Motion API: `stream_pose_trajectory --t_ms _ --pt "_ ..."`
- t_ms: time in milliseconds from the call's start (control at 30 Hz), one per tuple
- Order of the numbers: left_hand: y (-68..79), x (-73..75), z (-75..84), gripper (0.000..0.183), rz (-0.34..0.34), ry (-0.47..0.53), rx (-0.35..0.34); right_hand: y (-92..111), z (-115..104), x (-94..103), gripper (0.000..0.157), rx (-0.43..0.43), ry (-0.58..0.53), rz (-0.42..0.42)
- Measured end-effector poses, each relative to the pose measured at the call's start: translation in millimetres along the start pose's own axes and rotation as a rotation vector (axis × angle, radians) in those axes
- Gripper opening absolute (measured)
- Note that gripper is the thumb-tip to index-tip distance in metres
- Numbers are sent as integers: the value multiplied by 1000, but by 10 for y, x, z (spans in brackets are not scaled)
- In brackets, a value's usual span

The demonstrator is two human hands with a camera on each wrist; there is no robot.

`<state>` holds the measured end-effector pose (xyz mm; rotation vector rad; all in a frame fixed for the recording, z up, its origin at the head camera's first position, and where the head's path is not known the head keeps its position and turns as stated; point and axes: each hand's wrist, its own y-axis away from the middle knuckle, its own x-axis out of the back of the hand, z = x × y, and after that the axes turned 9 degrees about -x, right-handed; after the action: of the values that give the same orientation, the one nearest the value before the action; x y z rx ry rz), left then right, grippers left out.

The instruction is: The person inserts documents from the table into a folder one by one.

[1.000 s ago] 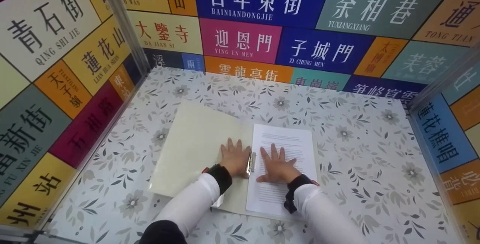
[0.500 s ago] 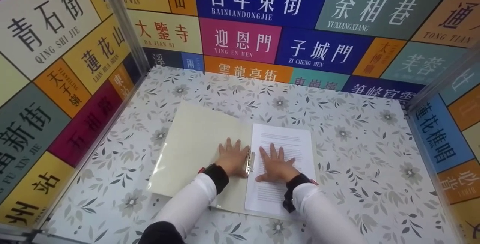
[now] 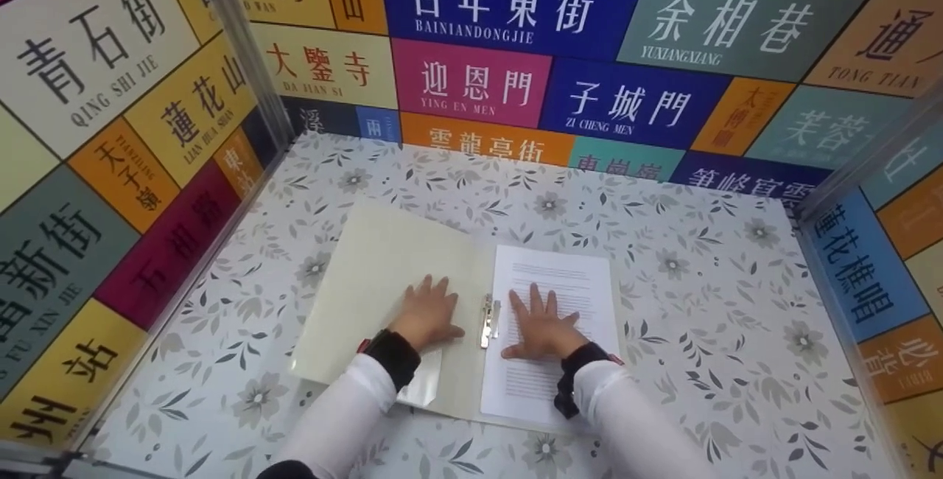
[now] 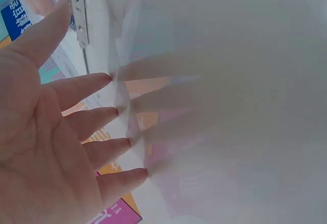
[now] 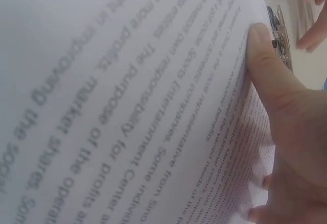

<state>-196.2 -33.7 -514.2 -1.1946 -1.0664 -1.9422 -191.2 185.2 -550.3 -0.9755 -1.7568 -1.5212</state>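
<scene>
A cream file folder [image 3: 383,258] lies spread open, with a metal clip [image 3: 486,323] along its spine. White printed sheets [image 3: 560,269] lie on its right side, beside the clip. My right hand [image 3: 544,326] rests on the sheets with fingers spread; in the right wrist view its thumb [image 5: 263,45] lies at the paper's edge near the clip. On the inside of the left cover is my left hand [image 3: 427,313], fingers spread and holding nothing. The left wrist view shows its fingertips [image 4: 140,173] against the glossy cover surface [image 4: 245,132]. Under that wrist a clear corner pocket [image 3: 423,383] shows.
The folder lies on a table [image 3: 700,361] covered in a grey floral print. Upright panels with coloured street-name signs [image 3: 516,4] enclose the back and both sides. Clear strips [image 3: 243,44] run down the corners.
My left hand has slid left, away from the clip and further onto the left cover, uncovering the clip. My right hand stays in place on the sheets.
</scene>
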Motion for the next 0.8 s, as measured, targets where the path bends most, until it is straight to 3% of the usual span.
stream_pose_trajectory --t_ms 200,500,667,800 --pt "192 82 -322 69 58 120 84 2 22 4 113 23 -24 0" --pt "470 125 -769 82 96 209 229 -6 43 -12 114 25 -33 8" --pt "653 168 -929 87 124 217 313 -17 33 -25 114 16 -30 7" --pt "798 163 -1003 90 183 284 376 -21 23 -25 113 15 -31 4"
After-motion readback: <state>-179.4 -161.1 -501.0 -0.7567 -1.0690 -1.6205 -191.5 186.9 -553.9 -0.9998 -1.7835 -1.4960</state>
